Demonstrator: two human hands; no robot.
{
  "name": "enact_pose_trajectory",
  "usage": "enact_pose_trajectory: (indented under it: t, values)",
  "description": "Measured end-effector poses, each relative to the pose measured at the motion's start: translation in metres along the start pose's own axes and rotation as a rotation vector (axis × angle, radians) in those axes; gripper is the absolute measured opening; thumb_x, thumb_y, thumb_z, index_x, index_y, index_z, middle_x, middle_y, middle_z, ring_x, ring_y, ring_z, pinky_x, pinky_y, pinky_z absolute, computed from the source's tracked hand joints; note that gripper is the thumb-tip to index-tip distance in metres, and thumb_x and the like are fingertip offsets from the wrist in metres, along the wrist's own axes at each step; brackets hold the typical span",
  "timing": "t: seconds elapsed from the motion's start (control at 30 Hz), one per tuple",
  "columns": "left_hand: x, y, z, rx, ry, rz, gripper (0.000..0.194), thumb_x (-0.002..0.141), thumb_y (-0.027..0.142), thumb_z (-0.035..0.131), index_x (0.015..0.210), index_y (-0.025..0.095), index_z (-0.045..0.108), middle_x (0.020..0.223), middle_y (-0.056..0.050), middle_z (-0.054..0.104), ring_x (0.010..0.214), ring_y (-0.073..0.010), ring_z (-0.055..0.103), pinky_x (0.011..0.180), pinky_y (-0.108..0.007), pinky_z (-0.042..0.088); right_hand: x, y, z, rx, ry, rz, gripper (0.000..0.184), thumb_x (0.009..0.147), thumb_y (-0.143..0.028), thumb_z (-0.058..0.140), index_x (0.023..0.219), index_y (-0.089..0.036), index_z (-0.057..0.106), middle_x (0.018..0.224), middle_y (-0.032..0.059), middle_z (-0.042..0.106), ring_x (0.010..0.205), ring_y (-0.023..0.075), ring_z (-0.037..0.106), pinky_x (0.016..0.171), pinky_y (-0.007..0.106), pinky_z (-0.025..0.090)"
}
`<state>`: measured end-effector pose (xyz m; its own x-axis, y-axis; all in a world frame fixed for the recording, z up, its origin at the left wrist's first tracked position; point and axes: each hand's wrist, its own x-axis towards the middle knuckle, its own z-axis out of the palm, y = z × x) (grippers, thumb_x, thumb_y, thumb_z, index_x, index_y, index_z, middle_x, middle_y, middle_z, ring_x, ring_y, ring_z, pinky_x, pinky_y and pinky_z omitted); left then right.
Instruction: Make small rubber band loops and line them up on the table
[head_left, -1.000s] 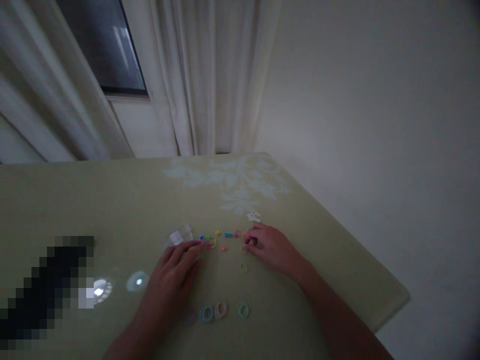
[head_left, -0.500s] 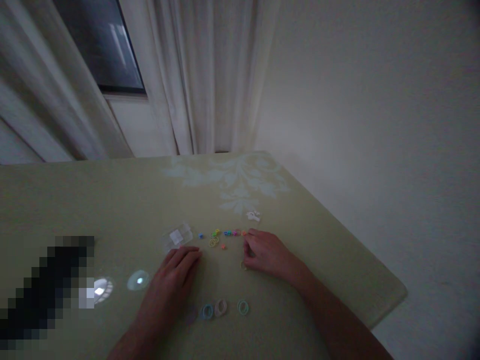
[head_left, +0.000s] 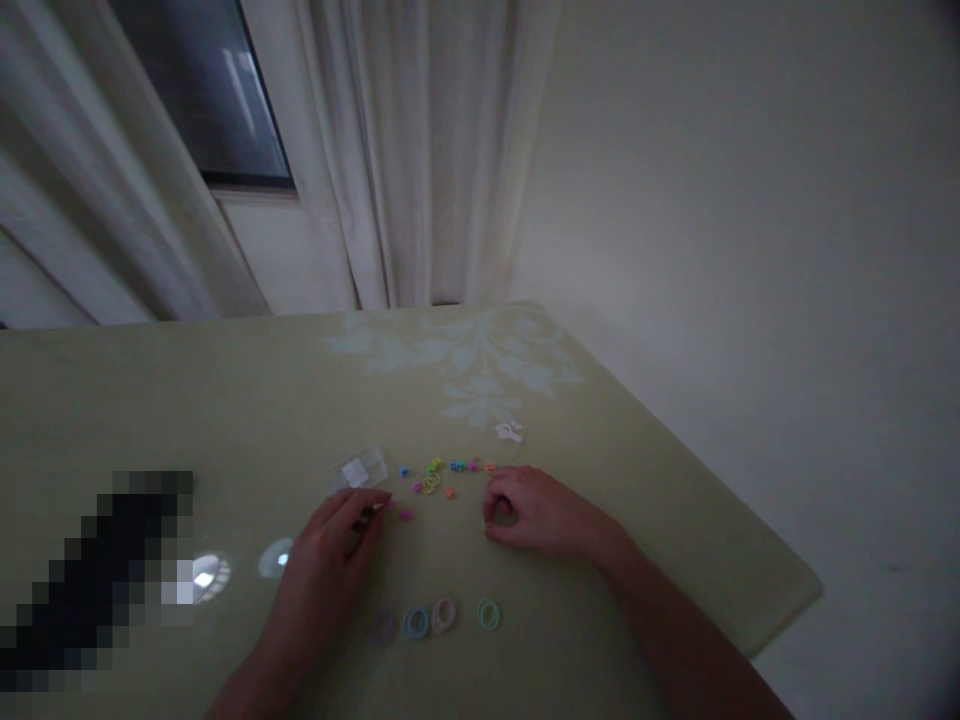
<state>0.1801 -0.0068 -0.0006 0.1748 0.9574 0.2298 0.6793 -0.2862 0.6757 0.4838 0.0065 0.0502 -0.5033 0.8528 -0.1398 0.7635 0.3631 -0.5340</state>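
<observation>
My left hand (head_left: 334, 545) rests on the pale green table (head_left: 225, 400), its fingertips pinched together beside a small pink bead (head_left: 406, 514). My right hand (head_left: 532, 512) lies curled on the table to the right, fingers closed around something too small to name. Between and beyond the hands sits a row of small coloured beads (head_left: 457, 466) with a yellow ring (head_left: 429, 484). A clear plastic bag (head_left: 358, 470) lies just past my left fingertips.
Several pastel rubber rings (head_left: 435, 618) lie in a row near the front between my forearms. A small white piece (head_left: 508, 432) sits beyond the beads. A pixelated dark shape (head_left: 97, 580) covers the table's left. The table's right edge (head_left: 780, 590) drops off; curtains hang behind.
My left hand drew back from the bead row and pinched its fingertips; a pink bead now lies apart, closer to me. My right hand pulled back and curled; the yellow ring near it is gone from sight.
</observation>
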Motion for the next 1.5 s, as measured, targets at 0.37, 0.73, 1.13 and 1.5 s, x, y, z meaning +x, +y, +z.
enact_pose_trajectory:
  t: [0.37,0.73,1.13,1.5]
  values:
    - [-0.001,0.002,-0.004,0.118,-0.112,0.030,0.032,0.103,0.040,0.046,0.111,0.028,0.074,0.113,-0.008,0.079,0.106,-0.0280,0.073,0.093,-0.043,0.060,-0.002,-0.018,0.006,-0.192,-0.050,0.064,0.008,0.080,-0.021,0.070,0.087,-0.017,0.072,0.090,0.0054,0.072,0.079,0.0184,0.062,0.071,0.028,0.039]
    - [-0.003,0.005,0.005,0.247,-0.054,0.141,0.036,0.106,0.043,0.046,0.119,0.026,0.075,0.115,-0.011,0.075,0.107,-0.0308,0.069,0.090,-0.047,0.059,-0.003,-0.011,-0.008,0.208,0.000,0.003,0.007,0.079,-0.016,0.070,0.082,-0.018,0.063,0.077,-0.0031,0.057,0.070,0.0122,0.051,0.066,0.023,0.036]
    - [0.001,0.006,0.007,0.156,-0.136,0.070,0.031,0.106,0.037,0.047,0.104,0.028,0.076,0.107,-0.008,0.073,0.104,-0.0295,0.068,0.094,-0.047,0.056,-0.001,-0.028,0.001,0.289,-0.005,-0.012,0.012,0.080,-0.014,0.067,0.084,-0.019,0.057,0.077,-0.0050,0.056,0.068,0.0110,0.049,0.065,0.024,0.034]
    - [-0.003,-0.002,-0.001,0.339,-0.099,0.178,0.034,0.106,0.028,0.044,0.104,0.023,0.077,0.108,-0.012,0.074,0.105,-0.0326,0.067,0.094,-0.049,0.055,0.005,-0.026,0.013,0.255,0.157,-0.145,0.016,0.082,-0.009,0.065,0.085,-0.020,0.054,0.080,-0.0037,0.054,0.078,0.0150,0.050,0.086,0.030,0.041]
